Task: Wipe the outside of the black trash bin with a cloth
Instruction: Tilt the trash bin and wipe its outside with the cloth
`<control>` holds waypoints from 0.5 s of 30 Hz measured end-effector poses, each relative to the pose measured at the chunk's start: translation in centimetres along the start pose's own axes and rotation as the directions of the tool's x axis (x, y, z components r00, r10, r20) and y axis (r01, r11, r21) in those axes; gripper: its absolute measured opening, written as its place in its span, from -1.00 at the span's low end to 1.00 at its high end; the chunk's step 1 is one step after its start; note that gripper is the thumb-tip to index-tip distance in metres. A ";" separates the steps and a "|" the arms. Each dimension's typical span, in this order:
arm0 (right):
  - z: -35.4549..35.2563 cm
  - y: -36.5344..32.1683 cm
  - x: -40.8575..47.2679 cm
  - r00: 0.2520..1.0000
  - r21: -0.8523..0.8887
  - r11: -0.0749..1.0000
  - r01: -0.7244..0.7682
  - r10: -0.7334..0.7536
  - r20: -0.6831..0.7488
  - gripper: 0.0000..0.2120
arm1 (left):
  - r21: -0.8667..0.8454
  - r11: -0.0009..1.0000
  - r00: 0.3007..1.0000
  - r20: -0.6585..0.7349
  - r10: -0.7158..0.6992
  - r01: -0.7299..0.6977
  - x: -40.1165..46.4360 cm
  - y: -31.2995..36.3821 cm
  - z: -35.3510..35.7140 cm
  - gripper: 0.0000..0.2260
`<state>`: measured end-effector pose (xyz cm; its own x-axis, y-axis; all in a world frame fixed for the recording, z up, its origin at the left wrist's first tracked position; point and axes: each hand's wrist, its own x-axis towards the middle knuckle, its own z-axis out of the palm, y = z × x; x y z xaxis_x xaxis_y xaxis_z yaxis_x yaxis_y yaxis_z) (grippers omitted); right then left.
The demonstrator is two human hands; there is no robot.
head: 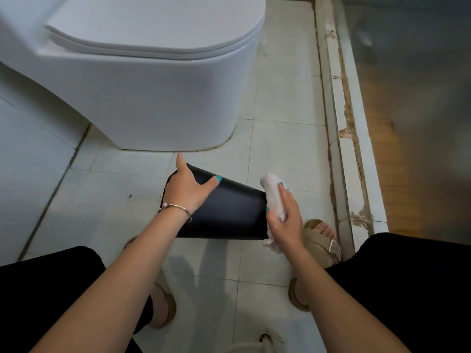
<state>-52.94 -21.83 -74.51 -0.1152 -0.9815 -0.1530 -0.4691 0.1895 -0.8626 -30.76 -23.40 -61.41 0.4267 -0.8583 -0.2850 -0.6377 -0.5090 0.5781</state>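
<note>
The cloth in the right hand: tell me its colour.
White, plain; the cloth shows best in the head view, pressed against the black trash bin.

No readable text, label, brand, number or sign anywhere: none on the black trash bin, the cloth, the toilet or the floor tiles.

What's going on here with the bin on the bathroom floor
A person crouching by the toilet is cleaning a black trash bin. The bin is tipped on its side above the tiled floor. The left hand grips the bin near its open end to steady it. The right hand presses a white cloth against the narrower bottom end. A bracelet sits on the left wrist.
</note>
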 end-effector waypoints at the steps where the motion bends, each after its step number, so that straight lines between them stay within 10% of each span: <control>1: 0.0 -0.1 -0.1 1.000 -0.002 1.000 -0.003 0.003 0.003 -0.34 | 0.008 1.000 1.000 -0.009 -0.010 0.010 -0.1 -0.1 0.1 -0.07; 15: -0.1 -2.6 -0.3 0.994 0.170 0.980 -0.107 0.106 0.017 -0.42 | -0.054 0.996 0.996 -0.040 -0.077 0.075 -0.8 -2.9 -0.8 -0.15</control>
<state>-51.76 -22.00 -72.16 -0.1499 -0.9561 -0.2517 -0.2981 0.2864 -0.9105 -28.72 -21.14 -62.25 0.4995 -0.8134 -0.2981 -0.5686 -0.5674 0.5956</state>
